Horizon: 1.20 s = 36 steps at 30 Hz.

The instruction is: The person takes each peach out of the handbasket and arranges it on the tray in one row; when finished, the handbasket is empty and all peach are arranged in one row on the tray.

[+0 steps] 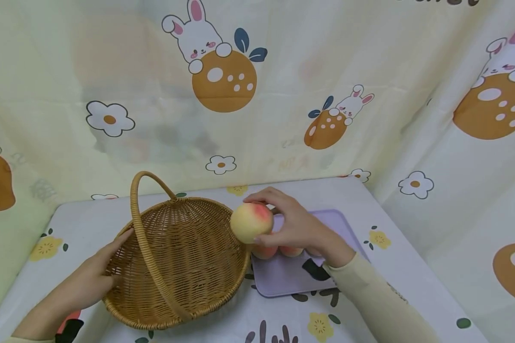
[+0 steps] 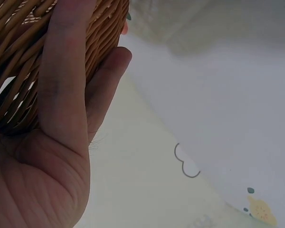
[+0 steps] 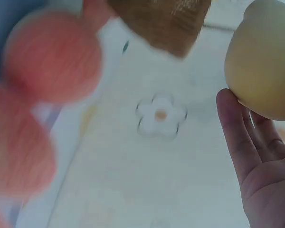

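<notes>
A brown wicker basket [image 1: 189,247] with an arched handle [image 1: 142,233] stands tilted on the table, its inside facing me. My left hand [image 1: 92,274] holds its left side, thumb near the rim; in the left wrist view, straight-looking fingers [image 2: 64,80] lie along the wicker [image 2: 107,33]. My right hand [image 1: 300,226] grips a yellow and pink peach [image 1: 250,223] beside the basket's right rim. Below that hand, more peaches [image 1: 264,252] sit on a lilac tray [image 1: 283,281]. Pink peaches [image 3: 52,57] also show blurred in the right wrist view.
A white tablecloth [image 1: 395,290] with yellow flowers covers the table. Behind and at the sides hangs a cream curtain [image 1: 274,133] printed with rabbits and flowers. Black bands [image 1: 315,270] show at both wrists.
</notes>
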Each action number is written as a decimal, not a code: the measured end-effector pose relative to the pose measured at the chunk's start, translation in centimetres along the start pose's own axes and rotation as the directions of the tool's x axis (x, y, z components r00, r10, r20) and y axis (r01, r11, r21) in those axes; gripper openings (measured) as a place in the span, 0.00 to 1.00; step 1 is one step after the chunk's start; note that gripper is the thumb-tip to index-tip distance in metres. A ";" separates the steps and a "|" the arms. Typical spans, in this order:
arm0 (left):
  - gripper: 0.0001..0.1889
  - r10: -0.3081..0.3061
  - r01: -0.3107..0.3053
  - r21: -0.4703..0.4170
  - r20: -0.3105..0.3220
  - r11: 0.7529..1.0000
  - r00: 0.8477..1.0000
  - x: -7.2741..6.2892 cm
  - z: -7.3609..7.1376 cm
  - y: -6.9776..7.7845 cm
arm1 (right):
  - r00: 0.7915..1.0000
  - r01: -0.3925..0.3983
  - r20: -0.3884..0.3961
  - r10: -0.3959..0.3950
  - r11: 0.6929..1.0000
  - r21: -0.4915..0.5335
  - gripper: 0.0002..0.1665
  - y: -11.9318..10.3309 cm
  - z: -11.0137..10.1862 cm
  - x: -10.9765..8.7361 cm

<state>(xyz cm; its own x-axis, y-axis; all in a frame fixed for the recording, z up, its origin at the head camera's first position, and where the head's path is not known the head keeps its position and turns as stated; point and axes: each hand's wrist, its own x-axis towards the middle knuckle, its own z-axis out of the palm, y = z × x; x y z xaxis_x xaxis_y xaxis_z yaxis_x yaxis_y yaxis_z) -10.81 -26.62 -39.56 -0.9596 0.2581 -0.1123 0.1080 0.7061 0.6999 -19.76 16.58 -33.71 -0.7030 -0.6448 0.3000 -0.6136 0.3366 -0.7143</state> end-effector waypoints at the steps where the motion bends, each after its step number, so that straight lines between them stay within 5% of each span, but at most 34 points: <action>1: 0.54 0.000 0.000 -0.001 0.001 1.000 1.000 0.0 0.0 0.0 | 1.000 -0.004 -0.013 0.003 1.000 -0.011 0.42 0.4 -0.7 -0.7; 10: 0.55 -0.002 0.002 0.002 0.000 1.000 1.000 0.2 -0.1 0.3 | 0.981 -0.156 -0.142 0.135 0.977 -0.146 0.39 4.4 -5.8 -6.9; 20: 0.55 -0.002 0.002 -0.004 0.003 1.000 1.000 0.3 0.0 0.4 | 0.934 -0.334 -0.236 0.269 0.893 -0.301 0.39 9.3 -9.7 -12.0; 29: 0.55 -0.013 0.013 -0.002 0.012 1.000 1.000 0.3 0.1 0.3 | 0.894 -0.438 -0.242 0.377 0.849 -0.297 0.39 11.6 -10.8 -14.4; 36: 0.55 -0.044 0.044 -0.011 0.025 0.999 0.999 0.3 0.0 0.0 | 0.851 -0.525 -0.247 0.464 0.759 -0.385 0.44 13.0 -9.6 -14.9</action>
<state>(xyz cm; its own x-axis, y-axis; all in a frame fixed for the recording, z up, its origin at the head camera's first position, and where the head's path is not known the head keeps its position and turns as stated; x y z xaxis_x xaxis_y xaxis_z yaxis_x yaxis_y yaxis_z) -11.07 -26.54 -39.57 -0.9565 0.2436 -0.1606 0.0629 0.7097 0.7017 -20.75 37.14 -41.41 -0.9715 -0.2232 0.0803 -0.2349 0.8584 -0.4560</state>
